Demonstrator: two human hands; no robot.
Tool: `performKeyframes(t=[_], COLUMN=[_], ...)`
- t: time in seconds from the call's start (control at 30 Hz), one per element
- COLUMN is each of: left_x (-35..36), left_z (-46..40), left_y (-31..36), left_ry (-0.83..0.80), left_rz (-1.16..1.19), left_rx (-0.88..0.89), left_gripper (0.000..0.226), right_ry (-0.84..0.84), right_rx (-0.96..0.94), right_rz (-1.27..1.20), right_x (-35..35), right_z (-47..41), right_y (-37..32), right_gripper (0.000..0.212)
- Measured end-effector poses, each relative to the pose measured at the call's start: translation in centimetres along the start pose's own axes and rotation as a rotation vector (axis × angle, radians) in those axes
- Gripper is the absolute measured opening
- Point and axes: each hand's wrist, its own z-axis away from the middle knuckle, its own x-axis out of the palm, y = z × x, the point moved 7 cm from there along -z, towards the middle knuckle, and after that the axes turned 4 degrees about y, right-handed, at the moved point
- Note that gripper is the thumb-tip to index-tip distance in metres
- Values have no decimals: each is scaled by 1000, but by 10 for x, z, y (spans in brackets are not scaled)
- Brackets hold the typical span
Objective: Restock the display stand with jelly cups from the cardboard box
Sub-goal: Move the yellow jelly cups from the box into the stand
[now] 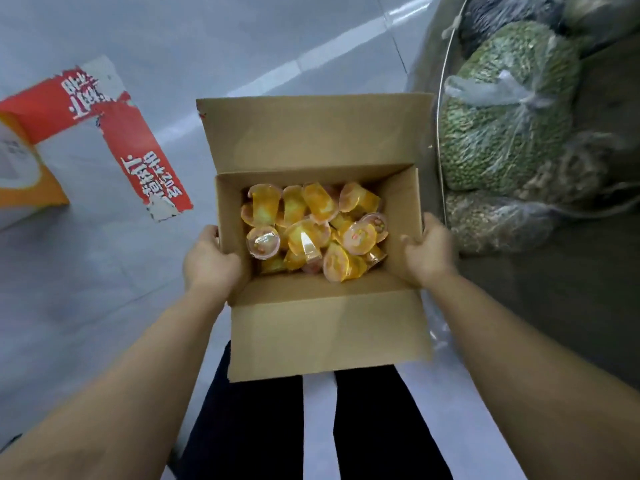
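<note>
- The person is holding the cardboard box out in front of the legs, at the centre of the view, with both long flaps folded open toward 12 and 6 o'clock.
- The left hand is gripping the box wall at 9 o'clock, its thumb hooking over the rim and inside; the remaining fingers are wrapping underneath, out of sight.
- The right hand is clasping the wall at 3 o'clock, thumb lying along the rim, fingers curling round the outer side.
- The jelly cups, orange-yellow with sealed lids, are lying jumbled in a loose heap on the box floor.
- Carrying well probably means keeping the box level and both grips low, since the loose cups would be sliding toward any tilted side.
- The display stand is not appearing anywhere in view, so its direction cannot be judged.
- At 2 o'clock, bagged green beans are sitting behind a wire rim; the sacks further back are blurring.
- At 9 o'clock a torn red-and-white carton is lying on the floor, its left part cut off.
</note>
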Motion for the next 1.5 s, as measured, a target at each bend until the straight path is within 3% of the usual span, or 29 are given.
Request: performKeyframes(t=[0.27, 0.4, 0.5, 0.53, 0.63, 0.73, 0.87, 1.0, 1.1, 1.23, 1.37, 1.5], left_x=[43, 36, 8, 9, 53, 100, 141, 155, 145, 101, 10, -90], left_z=[-31, -20, 12, 22, 26, 5, -25, -36, -32, 13, 94, 185], left_y=[-27, -33, -8, 3, 21, 19, 15, 16, 6, -1, 31, 101], left_ry=[70, 92, 342, 346, 45, -173, -226, -146, -159, -304, -350, -440], left_rz=[68, 178, 208, 220, 254, 106, 45, -53, -3, 498, 652, 667], left_rx=[7, -6, 281, 373, 331, 117, -33, -12, -30, -40, 175, 403], left_gripper=[21, 30, 38, 37, 31, 44, 71, 75, 55, 33, 41, 46], right_ry=[73, -31, 234, 252, -17, -139, -170, -202, -144, -50, 24, 90], right_rx=[-95, -93, -368, -473, -567, -580, -422, -331, -277, -167, -36, -166], right_rz=[42, -222, -157, -162, -119, 153, 369, 192, -39, -230, -398, -460], right_x=[45, 41, 6, 3, 37, 80, 116, 129, 108, 60, -18, -135], right_z=[-22, -17, 4, 14, 33, 26, -2, -12, -1, 43, 118, 205], right_y=[13, 16, -7, -17, -41, -48, -41, -35, -28, -19, -34, -91], right_gripper=[20, 41, 33, 26, 21, 41, 54, 45, 38, 44, 46, 47])
